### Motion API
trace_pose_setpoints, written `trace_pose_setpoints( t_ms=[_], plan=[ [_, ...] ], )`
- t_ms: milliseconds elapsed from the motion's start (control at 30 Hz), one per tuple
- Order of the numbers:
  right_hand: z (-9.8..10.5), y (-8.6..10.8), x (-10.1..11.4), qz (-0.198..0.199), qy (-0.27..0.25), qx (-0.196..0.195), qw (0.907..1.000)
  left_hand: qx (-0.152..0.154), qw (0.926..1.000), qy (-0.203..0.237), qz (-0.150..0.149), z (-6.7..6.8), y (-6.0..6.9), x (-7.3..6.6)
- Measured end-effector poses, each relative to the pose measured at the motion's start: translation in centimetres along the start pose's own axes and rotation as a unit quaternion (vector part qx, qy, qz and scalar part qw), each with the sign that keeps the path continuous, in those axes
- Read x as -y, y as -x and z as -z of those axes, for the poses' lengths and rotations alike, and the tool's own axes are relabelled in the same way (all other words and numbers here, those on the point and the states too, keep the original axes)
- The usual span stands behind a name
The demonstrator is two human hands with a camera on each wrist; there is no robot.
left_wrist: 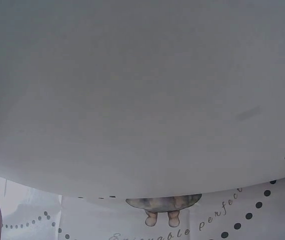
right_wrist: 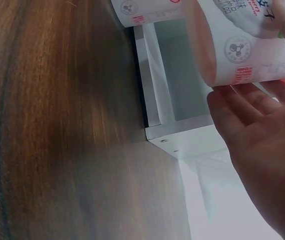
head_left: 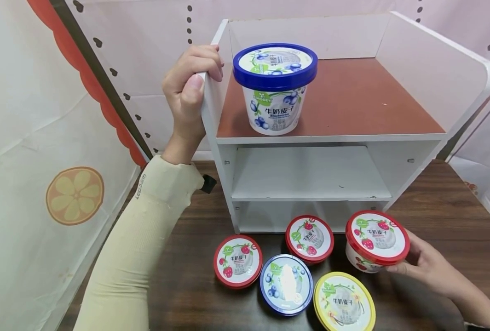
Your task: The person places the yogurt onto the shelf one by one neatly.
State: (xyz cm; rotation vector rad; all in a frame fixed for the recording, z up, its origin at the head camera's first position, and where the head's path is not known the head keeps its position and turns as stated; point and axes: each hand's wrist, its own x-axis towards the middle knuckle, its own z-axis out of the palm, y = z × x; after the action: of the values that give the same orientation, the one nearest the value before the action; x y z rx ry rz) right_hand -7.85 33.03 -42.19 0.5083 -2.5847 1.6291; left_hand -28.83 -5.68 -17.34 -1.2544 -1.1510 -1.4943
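Left arm (head_left: 141,239) slants upward, fingers (head_left: 204,63) gripping the shelf (head_left: 352,101), while right fingers (right_wrist: 226,107) hold a red-lidded tub (head_left: 377,234).

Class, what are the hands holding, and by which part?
The right hand holds a red-lidded tub by its side; the left hand grips the shelf by the edge of its left wall.

top-shelf tub (head_left: 274,92): 牛奶皮子, XIAODEYI, Blueberries | held red tub (head_left: 376,239), yellow tub (head_left: 344,301): 牛奶皮子 | backdrop (left_wrist: 217,220): "Enjoyable", "perfect"
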Motion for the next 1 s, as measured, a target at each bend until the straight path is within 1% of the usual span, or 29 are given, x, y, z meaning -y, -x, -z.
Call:
trace_pose_setpoints(
  t_ms=[333, 700, 1000],
  plan=[
    [-0.01, -0.05, 0.28, -0.004, 0.001, -0.019, 0.9998, -0.002, 1.0, 0.004, -0.001, -0.06, -0.06, -0.08],
    [-0.24, -0.01, 0.51, -0.007, -0.012, -0.024, 0.9996, -0.001, 1.0, 0.006, 0.007, -0.05, 0.16, 0.04],
    [-0.28, -0.03, 0.49, 0.008, -0.003, -0.039, 0.9992, -0.002, 1.0, 0.005, 0.005, -0.04, 0.08, -0.06]
  ],
)
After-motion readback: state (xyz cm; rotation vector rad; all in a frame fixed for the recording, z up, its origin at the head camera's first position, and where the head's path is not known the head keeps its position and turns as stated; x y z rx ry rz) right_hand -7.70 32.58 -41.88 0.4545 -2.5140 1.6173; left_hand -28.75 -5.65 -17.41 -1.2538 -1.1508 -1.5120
